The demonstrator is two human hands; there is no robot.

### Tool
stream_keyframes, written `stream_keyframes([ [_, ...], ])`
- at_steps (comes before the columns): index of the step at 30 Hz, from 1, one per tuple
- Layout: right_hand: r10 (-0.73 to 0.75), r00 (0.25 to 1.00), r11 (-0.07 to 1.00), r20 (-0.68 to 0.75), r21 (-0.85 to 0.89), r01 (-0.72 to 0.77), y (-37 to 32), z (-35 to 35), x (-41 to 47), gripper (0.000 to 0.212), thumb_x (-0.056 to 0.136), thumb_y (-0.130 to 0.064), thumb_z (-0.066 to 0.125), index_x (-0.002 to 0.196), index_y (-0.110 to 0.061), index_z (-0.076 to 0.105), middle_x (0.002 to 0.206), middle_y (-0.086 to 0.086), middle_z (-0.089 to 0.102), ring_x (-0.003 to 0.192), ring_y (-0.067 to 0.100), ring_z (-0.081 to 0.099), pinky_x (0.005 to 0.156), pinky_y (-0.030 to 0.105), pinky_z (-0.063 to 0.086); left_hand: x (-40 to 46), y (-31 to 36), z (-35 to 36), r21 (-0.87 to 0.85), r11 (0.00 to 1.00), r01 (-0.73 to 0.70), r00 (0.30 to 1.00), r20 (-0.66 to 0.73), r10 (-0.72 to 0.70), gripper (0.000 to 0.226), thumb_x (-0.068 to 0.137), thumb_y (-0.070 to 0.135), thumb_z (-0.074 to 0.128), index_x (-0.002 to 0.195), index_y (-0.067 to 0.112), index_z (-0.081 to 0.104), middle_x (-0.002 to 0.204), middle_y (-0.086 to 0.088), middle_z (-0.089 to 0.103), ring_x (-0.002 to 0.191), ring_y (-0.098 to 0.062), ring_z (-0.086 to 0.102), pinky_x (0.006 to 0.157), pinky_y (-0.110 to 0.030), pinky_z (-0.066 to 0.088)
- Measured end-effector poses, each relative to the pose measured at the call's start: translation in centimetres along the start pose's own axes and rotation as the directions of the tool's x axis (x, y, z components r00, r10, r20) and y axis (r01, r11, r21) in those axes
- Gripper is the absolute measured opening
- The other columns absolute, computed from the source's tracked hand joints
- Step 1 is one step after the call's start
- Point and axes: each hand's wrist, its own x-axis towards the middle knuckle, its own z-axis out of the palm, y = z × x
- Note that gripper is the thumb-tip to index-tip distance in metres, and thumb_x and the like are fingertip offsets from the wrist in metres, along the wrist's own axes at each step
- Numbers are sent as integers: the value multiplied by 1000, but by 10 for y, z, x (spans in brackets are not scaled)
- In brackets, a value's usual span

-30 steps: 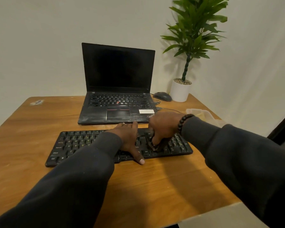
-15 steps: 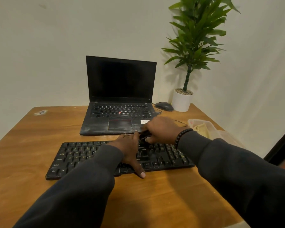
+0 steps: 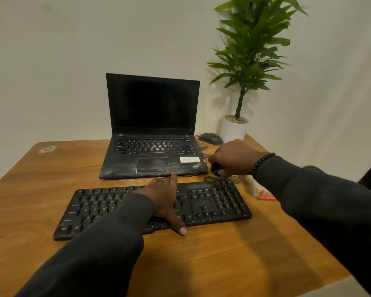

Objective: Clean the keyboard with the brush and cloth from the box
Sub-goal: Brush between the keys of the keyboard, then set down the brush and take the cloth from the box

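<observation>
**Keyboard cleaning: brush off the keys, cloth step not seen yet**

Progress-wise, it looks like somewhere in the middle. The black keyboard [image 3: 152, 207] is laid flat on the wooden desk [image 3: 223, 254], just in front of the open laptop [image 3: 153, 133]. It is pinned down by the left hand [image 3: 163, 202], fingers straight and spread flat across the middle keys, thumb hooked over the near edge. The right hand [image 3: 236, 158] is held past the keyboard's far right corner, fingers curled round a small dark thing that is probably the brush [image 3: 216, 168]; only a bit of it is seen under the knuckles, so that can't be called for sure. The brush is lifted clear of the keys. No cloth is seen in use, so wiping is judged as still left. The clear box [image 3: 255, 187], with a red bit at its edge, is mostly hidden behind the right sleeve.

Materials: matte black plastic keycaps, faded legends, greyish dust still visible on the keyboard, and the laptop palm rest is smeared too. The desk is glossy, warm wood grain. A thin grey cable [image 3: 223, 179] is looped by the keyboard's back edge. A mouse [image 3: 210, 138] and a white potted plant [image 3: 234, 127] are parked at the back.
</observation>
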Motion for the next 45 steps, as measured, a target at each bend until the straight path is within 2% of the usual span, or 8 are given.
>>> stream_keyframes([
  [3,230,969,895,-87,410,-175,-6,12,-16,35,87,-44,63,118,-28,60,103,-5,68,89,10,60,69,24,48,-1,0,2,-7,1000,7,1000,4,-7,160,50,72,84,153,15,-25,167,-8,-6,151,-38,-10,122,-58,10],
  [7,485,875,207,-9,973,-105,-34,21,-53,29,86,-40,69,114,-30,66,104,-14,70,93,2,63,79,23,52,1,0,5,-16,1000,3,1000,-17,-4,160,50,72,84,153,15,-24,167,-10,-5,152,-35,-8,123,-55,7],
  [11,512,845,-477,157,870,127,-67,27,-89,27,90,-28,65,115,-20,68,101,2,74,89,16,71,64,23,54,-7,5,6,0,1000,-28,998,-59,28,153,57,70,82,154,11,-21,166,-13,-2,153,-32,-4,124,-47,-3],
  [13,501,835,-615,227,772,159,-77,33,-101,31,89,-30,64,117,-18,67,103,10,73,90,23,71,63,29,55,-11,6,8,-3,1000,-30,997,-70,30,150,60,69,81,154,10,-20,166,-13,-2,153,-32,-4,124,-45,-4],
  [20,489,779,-725,394,680,111,-90,58,-122,20,93,-18,60,110,-10,64,98,16,74,92,31,71,71,36,56,-14,11,6,36,999,-16,998,-57,18,149,62,71,78,154,8,-20,166,-14,-1,153,-31,-2,124,-42,-6],
  [30,517,721,-612,461,788,-64,-74,74,-136,16,91,-17,59,104,-14,67,96,13,73,91,30,67,71,40,53,-20,19,-2,45,999,13,1000,-14,-12,146,64,67,79,154,9,-21,166,-14,-3,152,-34,-6,121,-41,-5],
  [37,619,558,-601,554,791,-118,-59,88,-164,15,90,-14,62,102,-6,66,95,17,67,75,25,60,54,33,49,-16,16,-2,70,998,-1,1000,-21,2,150,60,71,78,154,9,-21,166,-15,-1,153,-33,-3,123,-42,-5],
  [45,774,420,-371,473,877,-305,-53,117,-168,12,85,-20,64,98,-21,65,91,3,68,81,23,64,60,37,54,-12,10,1,67,998,0,1000,-9,1,157,48,79,73,154,12,-21,166,-13,-3,153,-34,-4,124,-44,-1],
])
